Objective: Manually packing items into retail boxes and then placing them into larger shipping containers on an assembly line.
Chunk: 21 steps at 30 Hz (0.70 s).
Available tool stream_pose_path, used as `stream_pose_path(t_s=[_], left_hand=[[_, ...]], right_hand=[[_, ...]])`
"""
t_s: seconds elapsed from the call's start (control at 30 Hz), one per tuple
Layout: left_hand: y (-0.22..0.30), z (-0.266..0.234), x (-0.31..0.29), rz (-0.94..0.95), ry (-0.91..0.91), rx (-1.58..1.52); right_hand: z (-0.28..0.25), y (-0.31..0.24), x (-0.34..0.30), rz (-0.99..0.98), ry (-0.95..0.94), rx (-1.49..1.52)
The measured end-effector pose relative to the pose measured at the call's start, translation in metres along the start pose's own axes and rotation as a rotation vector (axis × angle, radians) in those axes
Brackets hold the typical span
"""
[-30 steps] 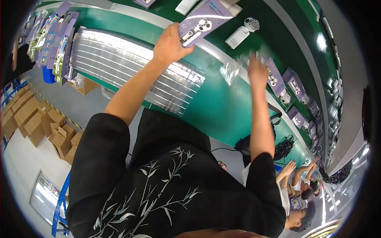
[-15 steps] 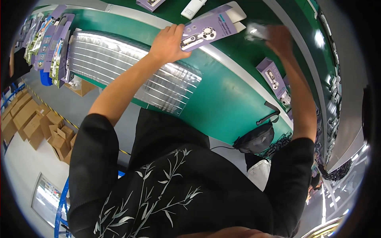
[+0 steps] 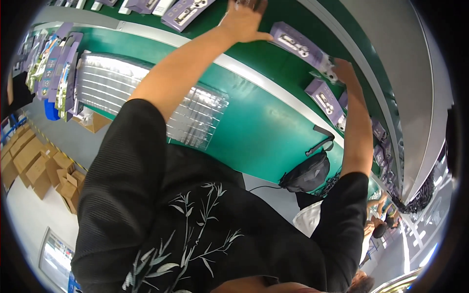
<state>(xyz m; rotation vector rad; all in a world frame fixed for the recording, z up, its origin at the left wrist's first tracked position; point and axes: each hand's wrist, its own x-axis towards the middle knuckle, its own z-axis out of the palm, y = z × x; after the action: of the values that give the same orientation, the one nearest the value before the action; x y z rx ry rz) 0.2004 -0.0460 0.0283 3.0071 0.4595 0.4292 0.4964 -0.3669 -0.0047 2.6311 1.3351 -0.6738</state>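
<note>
My left hand (image 3: 242, 23) reaches over the dark green belt at the top edge of the view. Its thumb stretches out toward a purple printed box (image 3: 297, 43), and the other fingers are spread, their tips partly cut off by the frame. That box lies slanted on the belt. At the box's right end is my right hand (image 3: 345, 73), its fingers closed around a small white-and-black item in clear plastic (image 3: 326, 67). The fingertips are partly hidden. Just nearer stands another purple box (image 3: 324, 100) with a similar white-and-black item at its end.
More purple boxes (image 3: 187, 13) and white items lie along the belt's far left. A stack of clear plastic trays (image 3: 198, 117) rests on the green table (image 3: 259, 117), beside upright purple packages (image 3: 58, 73). A black waist bag (image 3: 308, 172) sits at the right. Cardboard boxes (image 3: 39, 166) stand lower left.
My left hand has let go of the purple box and moved up and right. The box now lies slanted on the belt. My right hand has come down to its right end with the plastic-wrapped item.
</note>
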Motion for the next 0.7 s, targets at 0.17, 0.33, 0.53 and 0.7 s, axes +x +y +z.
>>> stream_pose_path(t_s=[0.17, 0.33, 0.53, 0.7], left_hand=[[-0.113, -0.017, -0.073, -0.364, -0.251, 0.094], [-0.101, -0.026, -0.112, -0.436, -0.091, -0.193], [-0.074, -0.027, -0.186, -0.482, 0.09, -0.347], [-0.078, -0.026, -0.188, -0.538, 0.044, -0.372]], right_hand=[[0.022, -0.168, -0.065, 0.089, 0.222, 0.441], [0.119, -0.35, -0.174, -0.028, -0.748, 1.54], [0.159, -0.403, -0.188, 0.163, -0.555, 1.619], [0.141, -0.381, -0.203, 0.242, -0.187, 1.235]])
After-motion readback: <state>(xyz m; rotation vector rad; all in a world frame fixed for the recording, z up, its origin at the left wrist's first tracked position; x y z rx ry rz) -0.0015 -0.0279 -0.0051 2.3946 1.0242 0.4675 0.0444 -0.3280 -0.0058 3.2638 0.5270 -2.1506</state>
